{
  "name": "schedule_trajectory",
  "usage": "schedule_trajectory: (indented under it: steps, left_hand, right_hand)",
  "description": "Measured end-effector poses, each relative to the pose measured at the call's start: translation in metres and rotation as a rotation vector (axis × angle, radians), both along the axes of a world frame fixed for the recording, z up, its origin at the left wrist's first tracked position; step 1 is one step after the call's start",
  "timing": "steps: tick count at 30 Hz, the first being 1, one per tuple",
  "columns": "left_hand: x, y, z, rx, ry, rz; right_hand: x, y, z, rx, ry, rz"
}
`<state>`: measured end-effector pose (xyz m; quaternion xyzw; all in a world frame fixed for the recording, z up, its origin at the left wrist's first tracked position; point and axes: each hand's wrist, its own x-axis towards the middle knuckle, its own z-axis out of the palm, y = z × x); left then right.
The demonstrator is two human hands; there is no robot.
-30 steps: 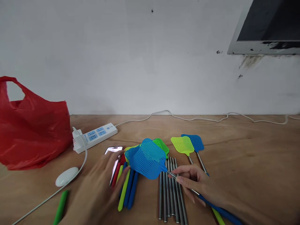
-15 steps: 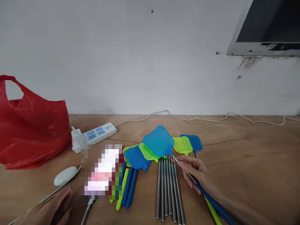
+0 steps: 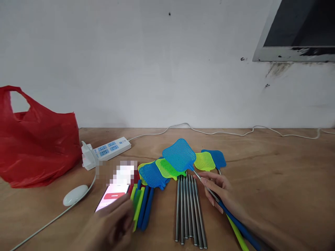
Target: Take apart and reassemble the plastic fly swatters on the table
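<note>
My right hand is closed around the metal shaft of a fly swatter with a blue mesh head and blue grip, held slantwise above the table. My left hand, blurred with fingers bent, is over the lower end of a lit phone, beside several blue and yellow-green grips. Loose blue mesh heads and yellow-green mesh heads overlap in the middle. Several metal rods lie side by side below them. Behind my right hand lie another yellow-green head and a blue one.
A red plastic bag stands on the wooden table at the left. Beside it are a white power strip and a white oval device. A white cable runs along the wall.
My left hand has moved right, from near the oval device to the phone and the grips. The held fly swatter has shifted slightly to the right in my right hand.
</note>
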<state>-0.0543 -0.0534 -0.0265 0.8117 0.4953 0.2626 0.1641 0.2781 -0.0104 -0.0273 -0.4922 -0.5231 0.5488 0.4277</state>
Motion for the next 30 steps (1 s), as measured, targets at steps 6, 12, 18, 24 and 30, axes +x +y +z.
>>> schedule_trajectory:
  steps: [6,12,18,24,30]
  left_hand:
    - [0.069,0.031,0.016,-0.098,0.301,-0.223]
    - [0.062,0.034,0.009,-0.119,0.443,-0.194]
    - [0.065,0.037,0.012,-0.021,0.541,-0.203]
    - [0.075,0.047,0.014,0.037,0.543,-0.283]
    - [0.071,0.044,0.008,0.097,0.342,-0.241]
  right_hand:
    - [-0.002,-0.001,-0.001,-0.022,0.012,-0.030]
    - [0.000,0.000,-0.005,0.003,0.033,-0.115]
    - [-0.003,0.000,-0.003,0.063,0.035,-0.197]
    - [-0.003,0.000,-0.009,0.036,0.110,-0.169]
    - [-0.004,-0.001,-0.002,-0.075,0.207,-0.228]
